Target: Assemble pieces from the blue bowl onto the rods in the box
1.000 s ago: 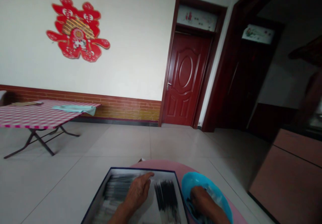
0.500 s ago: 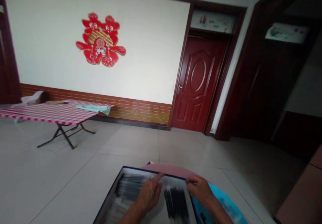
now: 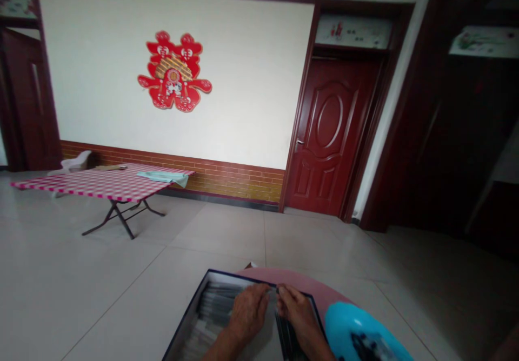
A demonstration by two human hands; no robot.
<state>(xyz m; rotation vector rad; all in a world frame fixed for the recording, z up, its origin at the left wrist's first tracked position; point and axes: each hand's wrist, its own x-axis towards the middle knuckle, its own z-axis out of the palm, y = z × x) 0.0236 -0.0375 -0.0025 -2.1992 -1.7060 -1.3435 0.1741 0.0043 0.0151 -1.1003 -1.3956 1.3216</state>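
At six o'clock, above the box [image 3: 184,318], the right hand [image 3: 298,315] pinches a dark piece [image 3: 278,290]; the left hand [image 3: 248,309] curls beside it, grip unclear. Blue bowl [image 3: 338,323]: five o'clock.

The left hand [image 3: 249,309] and right hand [image 3: 298,315] meet fingertip to fingertip over a shallow, dark-rimmed box [image 3: 256,353], the right pinching something small and dark. Thin dark sticks [image 3: 221,301] lie in the box's left part; a dark bundle [image 3: 287,339] is partly under the right hand. The box rests on a round pink surface [image 3: 302,281], beside a blue basin [image 3: 338,320] holding dark and clear pieces.
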